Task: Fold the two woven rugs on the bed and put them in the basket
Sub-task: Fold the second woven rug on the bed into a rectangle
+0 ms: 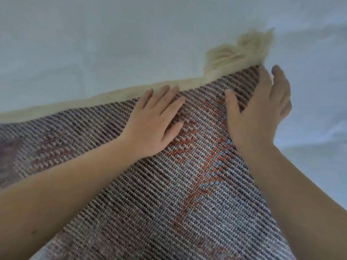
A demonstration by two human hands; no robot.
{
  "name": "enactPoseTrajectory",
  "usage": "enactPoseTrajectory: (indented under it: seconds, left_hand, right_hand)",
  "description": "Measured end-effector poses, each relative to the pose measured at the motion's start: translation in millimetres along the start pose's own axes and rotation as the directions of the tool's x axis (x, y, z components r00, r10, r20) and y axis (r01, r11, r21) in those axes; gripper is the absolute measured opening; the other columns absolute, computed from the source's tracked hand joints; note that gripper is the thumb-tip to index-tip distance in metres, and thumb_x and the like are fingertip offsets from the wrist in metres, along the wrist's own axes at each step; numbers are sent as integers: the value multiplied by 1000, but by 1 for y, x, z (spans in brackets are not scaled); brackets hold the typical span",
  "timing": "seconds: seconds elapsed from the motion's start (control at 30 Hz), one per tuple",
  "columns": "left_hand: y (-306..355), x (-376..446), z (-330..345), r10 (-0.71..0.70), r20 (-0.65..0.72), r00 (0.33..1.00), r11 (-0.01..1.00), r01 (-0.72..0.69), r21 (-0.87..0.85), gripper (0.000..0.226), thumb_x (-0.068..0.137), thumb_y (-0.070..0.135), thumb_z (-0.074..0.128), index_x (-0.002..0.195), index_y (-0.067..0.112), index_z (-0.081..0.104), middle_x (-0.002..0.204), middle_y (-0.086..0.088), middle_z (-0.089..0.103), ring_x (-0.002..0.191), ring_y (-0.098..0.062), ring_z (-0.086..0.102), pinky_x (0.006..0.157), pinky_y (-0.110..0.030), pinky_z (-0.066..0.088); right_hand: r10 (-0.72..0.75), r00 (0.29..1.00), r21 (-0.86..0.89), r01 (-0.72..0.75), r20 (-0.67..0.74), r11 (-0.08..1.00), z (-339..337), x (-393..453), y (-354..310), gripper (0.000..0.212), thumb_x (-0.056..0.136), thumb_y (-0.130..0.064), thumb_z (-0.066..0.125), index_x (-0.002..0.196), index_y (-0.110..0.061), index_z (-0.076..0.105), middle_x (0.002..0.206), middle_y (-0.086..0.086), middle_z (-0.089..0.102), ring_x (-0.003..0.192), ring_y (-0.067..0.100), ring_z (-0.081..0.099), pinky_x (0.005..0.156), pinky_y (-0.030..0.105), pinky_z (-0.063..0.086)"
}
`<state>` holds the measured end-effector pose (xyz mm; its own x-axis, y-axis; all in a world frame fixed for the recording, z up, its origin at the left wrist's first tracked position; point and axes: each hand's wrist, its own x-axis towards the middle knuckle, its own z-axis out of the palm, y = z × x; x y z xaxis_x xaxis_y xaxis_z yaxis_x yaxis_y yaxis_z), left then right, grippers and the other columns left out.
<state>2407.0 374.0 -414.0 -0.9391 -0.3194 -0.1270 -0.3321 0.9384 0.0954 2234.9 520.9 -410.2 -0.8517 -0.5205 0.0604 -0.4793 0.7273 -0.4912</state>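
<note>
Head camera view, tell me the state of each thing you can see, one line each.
Woven rug: spread on the bed, patterned side under both hands.
Cream fringe: bunched at the far corner.
Left hand: flat on the rug, fingers straight.
Right hand: flat near the corner.
Bed sheet: pale, under the rug.

A bed (93,44) covered in a pale blue-grey sheet fills the top and right side of the view. The sheet is plain, with no pattern. It lies mostly smooth across the upper left, with faint soft creases. Toward the upper right and down the right edge, broader folds and ridges show as lighter bands. The light is soft, even and cool, with no hard shadows on the fabric.
</note>
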Motion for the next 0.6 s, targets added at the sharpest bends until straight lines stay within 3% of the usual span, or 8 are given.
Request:
enactPoseTrajectory:
  seconds: [0.07, 0.13, 0.17, 0.23, 0.37, 0.43, 0.5, 0.6]
  left_hand:
    - [-20, -66, 15, -4, 137, 991, 999, -2, 38, 68, 101, 56, 25, 155, 15, 26, 164, -11, 21, 152, -29, 15, 123, -49, 9]
    - [-37, -124, 26, -37, 234, 972, 998, 26, 49, 71, 101, 60, 21, 158, 18, 16, 166, -8, 11, 154, -26, 6, 123, -48, 6]
    - [-47, -149, 31, -58, 264, 963, 998, 47, 50, 71, 102, 60, 20, 159, 19, 13, 166, -6, 8, 154, -25, 3, 123, -47, 5]
    - [-69, -200, 38, -127, 303, 944, 992, 116, 55, 70, 102, 60, 19, 159, 21, 11, 166, -5, 6, 154, -23, 0, 123, -46, 4]
    - [-110, -279, 45, -282, 310, 908, 959, 273, 74, 69, 103, 59, 19, 159, 21, 7, 166, -8, 9, 154, -25, 0, 123, -46, 3]
    - [-115, -300, 48, -314, 283, 906, 948, 315, 43, 69, 102, 59, 19, 159, 20, 11, 166, -7, 8, 154, -25, 0, 123, -46, 3]
    - [-118, -321, 51, -324, 251, 912, 943, 334, 3, 69, 102, 59, 21, 159, 19, 14, 166, -6, 7, 154, -24, 0, 123, -46, 2]
    - [-133, -356, 55, -342, 213, 915, 935, 354, -21, 70, 101, 59, 26, 158, 20, 19, 165, -7, 12, 154, -26, 6, 124, -46, 5]
  right_hand:
    - [-271, 947, -57, 284, 171, 957, 21, -61, -22, 64, 98, -53, 47, 149, -16, 38, 160, 15, 27, 148, 35, 20, 116, 53, 15]
    - [-412, 829, -107, 481, 378, 870, 45, -107, -30, 67, 99, -59, 38, 151, -18, 38, 161, 13, 26, 150, 34, 18, 118, 54, 13]
    - [-402, 795, -146, 511, 455, 847, 53, -115, -27, 71, 98, -63, 31, 153, -19, 35, 163, 12, 23, 151, 32, 16, 119, 54, 11]
    - [-281, 801, -247, 462, 529, 852, 60, -109, -15, 81, 94, -72, 19, 158, -22, 21, 166, 9, 12, 152, 29, 8, 121, 50, 7]
    - [-50, 880, -445, 287, 472, 849, 45, -86, 2, 96, 85, -83, 5, 159, -22, 11, 166, 9, 6, 152, 29, 4, 121, 56, 11]
    - [6, 901, -423, 198, 434, 884, 41, -98, -28, 99, 85, -84, 8, 158, -18, 13, 166, 13, 8, 152, 31, 4, 119, 60, 11]
    - [-103, 879, -330, 280, 465, 901, 54, -142, -78, 92, 90, -78, 16, 158, -16, 16, 165, 15, 10, 152, 33, 5, 121, 56, 4]
    - [-425, 678, -136, 609, 600, 781, 90, -240, -148, 86, 93, -73, 22, 157, -15, 23, 164, 15, 17, 151, 34, 12, 120, 51, 3]
